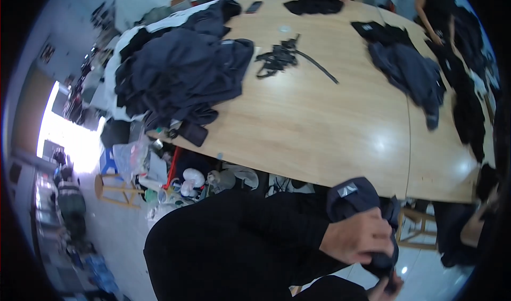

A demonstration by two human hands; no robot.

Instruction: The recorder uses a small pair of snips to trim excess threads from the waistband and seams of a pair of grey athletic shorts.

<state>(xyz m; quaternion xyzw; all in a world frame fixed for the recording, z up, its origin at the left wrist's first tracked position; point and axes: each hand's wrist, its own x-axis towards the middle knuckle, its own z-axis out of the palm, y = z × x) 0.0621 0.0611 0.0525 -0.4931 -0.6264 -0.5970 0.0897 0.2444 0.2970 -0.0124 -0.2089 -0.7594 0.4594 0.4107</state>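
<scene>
My left hand [357, 238] reaches out of a black sleeve and grips a bunched dark blue garment [354, 197] with a small grey label, held below the near edge of the wooden table [319, 125]. Only the fingers of my right hand [387, 289] show at the bottom edge, closed on the lower end of the same garment. The rest of that hand is cut off.
A big pile of dark navy clothes [181, 72] covers the table's left end. Black straps [279, 58] lie mid-table, and another dark blue garment [412, 72] and black clothes [468, 114] sit to the right. Other people [434, 8] work at the far end. A wooden stool [114, 190] and clutter stand on the floor at left.
</scene>
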